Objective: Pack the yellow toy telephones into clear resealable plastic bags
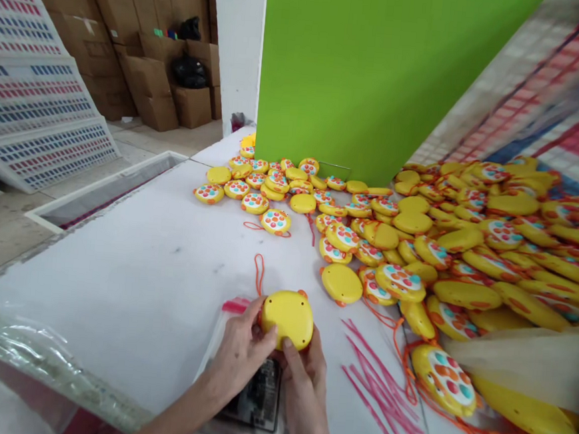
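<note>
No text, label, brand, number or sign in view can be read.

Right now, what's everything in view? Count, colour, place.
held toy: one, yellow, between both hands
cord: one loop, orange, beyond held toy
loose toys: uncountable, mostly yellow, beyond and right of hands
strips: several, pink, right of hands
flat object: one, dark, under hands
table: one, white, under toys
plastic sheeting: clear, table's near-left edge
panel: one, green, behind toys
crates: several, white, far left
boxes: several, brown, back left
bags: two, black, among boxes
left hand: one, bare, on held toy
right hand: one, bare, on held toy
</note>
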